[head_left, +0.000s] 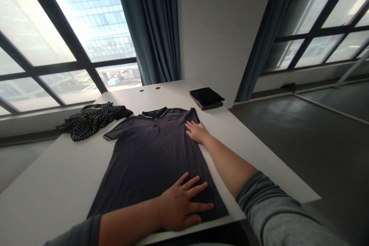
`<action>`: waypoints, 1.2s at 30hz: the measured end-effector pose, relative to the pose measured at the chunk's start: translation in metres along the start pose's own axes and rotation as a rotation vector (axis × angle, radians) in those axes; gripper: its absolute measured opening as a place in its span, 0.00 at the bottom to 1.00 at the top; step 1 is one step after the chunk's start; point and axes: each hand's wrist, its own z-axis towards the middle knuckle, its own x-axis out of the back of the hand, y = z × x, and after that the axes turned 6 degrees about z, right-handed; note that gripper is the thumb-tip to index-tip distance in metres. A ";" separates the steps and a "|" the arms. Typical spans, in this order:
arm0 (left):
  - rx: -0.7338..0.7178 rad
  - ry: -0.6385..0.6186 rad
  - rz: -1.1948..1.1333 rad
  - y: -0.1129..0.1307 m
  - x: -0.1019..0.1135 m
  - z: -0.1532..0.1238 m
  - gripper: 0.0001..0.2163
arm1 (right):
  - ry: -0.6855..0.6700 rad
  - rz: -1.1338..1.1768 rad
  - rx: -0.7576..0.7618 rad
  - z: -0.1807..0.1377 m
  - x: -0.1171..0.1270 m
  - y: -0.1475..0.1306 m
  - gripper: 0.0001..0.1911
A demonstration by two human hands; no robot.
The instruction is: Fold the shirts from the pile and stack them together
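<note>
A dark grey polo shirt [144, 153] lies spread face up on the white table, its collar away from me and its hem at the near edge. White trim edges the collar and sleeves. My left hand [180, 203] rests on the lower right part of the shirt, fingers spread. Further up, my right hand [197, 132] lies on the shirt's right side just below the sleeve, fingers stretched out. Neither hand holds anything.
A crumpled black-and-white striped garment [93, 120] lies at the table's left side. Folded dark clothes [206, 97] are stacked at the far right corner. The white table [54, 184] stands by a window, a blue curtain [152, 27] and a pillar [219, 27].
</note>
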 end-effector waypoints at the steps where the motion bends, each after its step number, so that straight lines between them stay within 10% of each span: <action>1: 0.026 0.006 0.012 -0.002 0.000 -0.005 0.26 | 0.001 -0.006 0.000 0.000 0.001 0.000 0.33; 12: 0.920 0.257 0.448 -0.036 -0.070 -0.204 0.26 | 0.138 -0.120 0.055 -0.007 0.002 -0.022 0.26; 26: 0.826 0.426 0.533 0.000 -0.069 -0.258 0.28 | -0.101 -0.008 0.187 -0.008 -0.011 -0.043 0.39; 36: 0.804 0.501 0.527 0.003 -0.056 -0.293 0.23 | 0.027 -0.105 0.082 0.133 0.014 -0.041 0.34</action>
